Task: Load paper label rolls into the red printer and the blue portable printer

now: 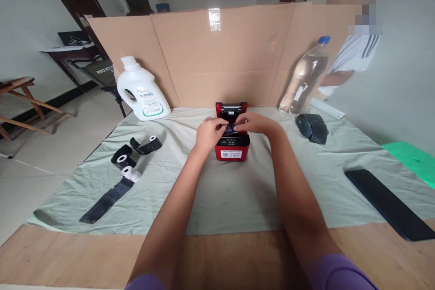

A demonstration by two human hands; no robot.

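A small red and black receipt printer (233, 153) stands in the middle of the cloth with its lid (231, 109) raised. A dark paper roll (230, 129) lies across its opening. My left hand (211, 135) has its fingers closed on the roll's left end. At the right end, my right hand (253, 123) pinches the same roll between bent fingers. Both hands are over the printer and partly hide its inside. I cannot tell whether the roll rests on the bottom of the compartment.
Several partly unrolled dark paper rolls (123, 159) lie at left. A white detergent bottle (144, 93) and a clear bottle (304, 81) stand before the cardboard screen (217, 54). Rightward are a black mouse (311, 128) and a flat black phone-like slab (387, 204). A person (356, 50) is behind.
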